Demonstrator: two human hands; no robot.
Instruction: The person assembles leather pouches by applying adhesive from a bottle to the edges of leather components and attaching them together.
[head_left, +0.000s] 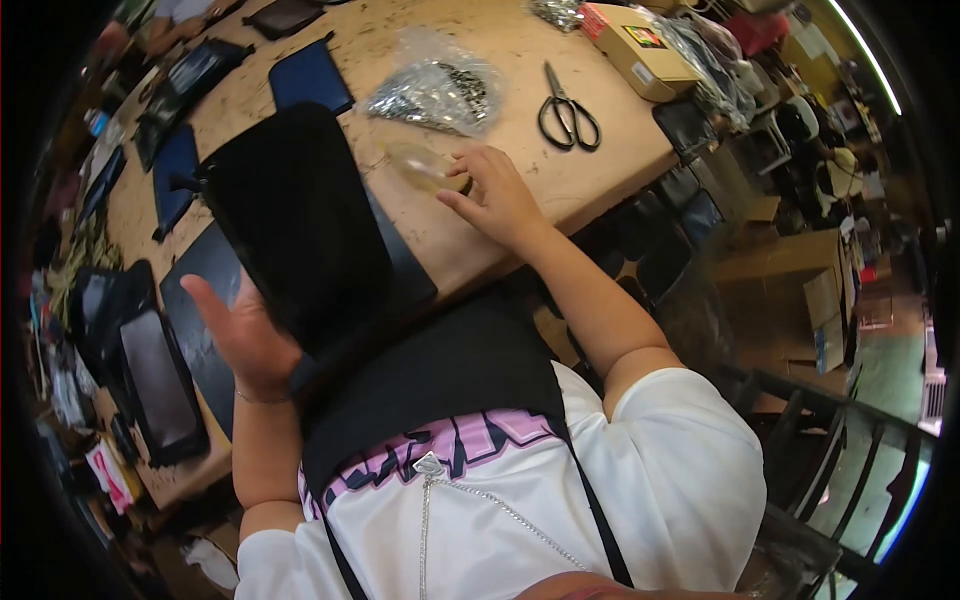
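Observation:
A black zippered pouch (295,225) is tilted over the near edge of the table. My left hand (245,335) supports it from its lower left side, thumb stretched away and the other fingers partly hidden behind the pouch. Over the tabletop, my right hand (495,195) has its fingers bent and its thumb apart from them. Its fingertips are at the right edge of a translucent yellowish round thing (420,165), whose kind I cannot make out. Under the pouch lies a dark flat mat (205,290).
Black-handled scissors (568,120) and a clear bag of small metal parts (440,92) lie on the worktable (625,150). Blue pouches (310,75) and black pouches (160,385) lie around the left side. A cardboard box (640,55) is at the far right corner. Another person's hand (175,35) shows top left.

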